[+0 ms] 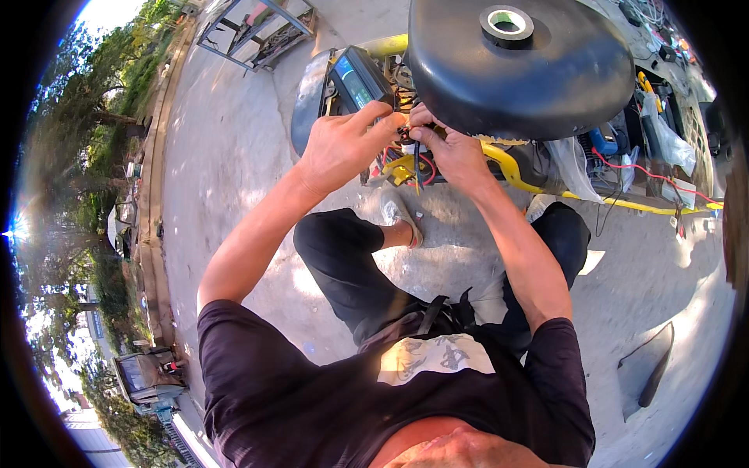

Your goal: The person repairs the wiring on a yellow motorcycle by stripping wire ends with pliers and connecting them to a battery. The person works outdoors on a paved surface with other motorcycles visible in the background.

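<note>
Fingers (373, 113) of your left hand (341, 148) and right hand (460, 158) meet at one small spot, set narrow and pinching thin wires (417, 165); exactly which strand each hand grips is too small to tell. Broadest of everything, the concrete ground (222, 179) spreads below your fingers and out to the left. Well apart from them, up and to the left, stands a metal rack (285, 18). A yellow frame (502, 164) runs from near your right-hand fingers away to the right. Above and to the right of your fingertips, close by, sits a big black rounded seat (515, 90). Just above your left-hand fingers is a tilted black box with a pale green screen (361, 78). Well to the right of your fingers lie a plastic bag (672, 144) and, nearer, a blue device (602, 140). Up and to the right of them, a roll of tape (507, 41) rests flat on the seat. Just below your fingertips is a small yellow bracket (399, 169); beside it your wires hang, dark and red.
</note>
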### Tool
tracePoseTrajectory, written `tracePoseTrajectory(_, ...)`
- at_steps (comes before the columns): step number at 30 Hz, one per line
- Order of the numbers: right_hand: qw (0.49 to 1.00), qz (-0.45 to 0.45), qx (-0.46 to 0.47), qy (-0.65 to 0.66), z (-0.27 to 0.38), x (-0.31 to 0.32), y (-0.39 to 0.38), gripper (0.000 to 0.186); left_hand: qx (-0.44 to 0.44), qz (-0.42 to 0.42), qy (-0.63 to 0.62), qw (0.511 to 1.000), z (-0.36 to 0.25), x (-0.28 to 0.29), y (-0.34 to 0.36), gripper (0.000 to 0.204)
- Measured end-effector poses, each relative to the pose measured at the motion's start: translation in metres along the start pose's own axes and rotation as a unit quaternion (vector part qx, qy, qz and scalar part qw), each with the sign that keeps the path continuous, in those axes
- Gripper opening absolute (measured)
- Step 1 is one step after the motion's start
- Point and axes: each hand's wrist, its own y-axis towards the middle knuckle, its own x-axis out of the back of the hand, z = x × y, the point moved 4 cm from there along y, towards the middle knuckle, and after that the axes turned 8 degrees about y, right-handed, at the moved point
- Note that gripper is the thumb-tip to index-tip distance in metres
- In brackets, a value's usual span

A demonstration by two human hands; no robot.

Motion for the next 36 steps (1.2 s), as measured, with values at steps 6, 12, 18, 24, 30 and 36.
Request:
tracePoseTrajectory(6, 0.997, 0.004, 0.065, -0.029, -0.001, -0.001, 0.001, 0.009, 0.023, 0.053, -0.024, 0.998, -0.005, -0.016, 0.001, 0.022)
tracePoseTrajectory(12, 0.988, -0.015, 0.127, -0.091, 0.001, 0.000, 0.003, 0.009, 0.310, 0.184, -0.212, 0.909, -0.003, -0.020, 0.012, 0.017)
tracePoseTrajectory(18, 0.997, -0.004, 0.052, -0.052, -0.001, -0.005, 0.003, 0.010, 0.485, 0.294, -0.476, 0.673, 0.019, -0.024, -0.003, 0.032)
tracePoseTrajectory(24, 1.000, -0.014, 0.026, -0.001, 0.016, -0.003, 0.004, 0.006, 0.074, 0.076, -0.045, 0.993, 0.006, 0.004, 0.013, 0.029)
tracePoseTrajectory(30, 0.994, -0.033, 0.088, -0.055, -0.006, -0.001, 0.002, 0.009, -0.071, 0.022, -0.005, 0.997, -0.006, -0.002, 0.019, 0.021)
tracePoseTrajectory(36, 0.998, -0.018, 0.020, -0.055, 0.010, 0.004, 0.002, 0.010, 0.035, 0.063, -0.034, 0.997, -0.005, -0.023, 0.013, 0.013)
